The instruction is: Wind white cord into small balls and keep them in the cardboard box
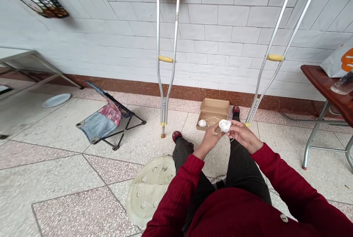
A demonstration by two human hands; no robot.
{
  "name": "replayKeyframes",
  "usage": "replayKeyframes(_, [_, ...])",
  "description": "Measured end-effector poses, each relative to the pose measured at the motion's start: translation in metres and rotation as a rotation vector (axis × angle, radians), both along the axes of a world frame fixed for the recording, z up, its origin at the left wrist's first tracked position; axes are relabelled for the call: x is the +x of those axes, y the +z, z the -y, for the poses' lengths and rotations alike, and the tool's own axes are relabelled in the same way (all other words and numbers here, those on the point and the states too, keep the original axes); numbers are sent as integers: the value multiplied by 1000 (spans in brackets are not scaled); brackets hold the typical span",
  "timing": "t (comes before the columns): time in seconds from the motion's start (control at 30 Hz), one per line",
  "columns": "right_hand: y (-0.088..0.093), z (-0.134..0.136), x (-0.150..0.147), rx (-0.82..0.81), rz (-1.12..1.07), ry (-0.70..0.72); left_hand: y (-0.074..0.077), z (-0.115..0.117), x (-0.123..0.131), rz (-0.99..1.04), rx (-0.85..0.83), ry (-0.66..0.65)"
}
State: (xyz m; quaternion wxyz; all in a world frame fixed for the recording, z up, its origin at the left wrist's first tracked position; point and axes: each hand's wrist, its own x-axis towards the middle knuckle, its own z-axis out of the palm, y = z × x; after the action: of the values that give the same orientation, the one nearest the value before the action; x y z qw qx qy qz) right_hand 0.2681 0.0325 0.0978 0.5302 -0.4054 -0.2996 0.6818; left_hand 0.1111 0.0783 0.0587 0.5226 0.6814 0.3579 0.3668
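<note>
1. Subject: a person with dark-red sleeves (173,196), seen from above; both bare hands are in view, raised together in front of the body.
2. Ball of white cord (225,125): held up between the two hands, over the near right corner of an open cardboard box (215,105) as seen from the head camera.
3. Left hand (210,139): narrow grasp, thumb and fingers at the left and lower side of the ball. Exact fingertip contact is partly hidden.
4. Right hand (242,134): fingers drawn in, pinching the right side of the same ball. A short length of cord shows beneath these fingers.
5. Box: on the speckled floor, lid raised toward the wall. A second white ball (202,123) lies inside, at the left end; thin loops of cord show beside it.
6. Feet: one on either side of the box, in red patterned shoes (177,136).
7. Surroundings: left crutch (166,59) and right crutch (275,57) stand upright by the tiled wall. Folding seat (110,119) to the left; round pale plastic piece with holes (149,189) beside the left leg; brown table (327,81) at far right.
</note>
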Motion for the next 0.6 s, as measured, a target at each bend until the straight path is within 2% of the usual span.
replayKeyframes(0.17, [1,1,3,37,70,-75,-9,17,7,19,-123,-59])
replayKeyframes(0.27, [1,-2,11,42,109,-175,-15,27,-5,37,-168,-133])
replayKeyframes(0.4, [-3,-9,20,51,159,-240,-25,43,-27,-39,-236,-216])
replayKeyframes(0.5, [-16,-17,23,63,248,-317,-30,56,-43,-171,-190,-250])
replayKeyframes(0.6, [-39,-23,23,124,447,-354,-21,66,-52,-332,-38,-273])
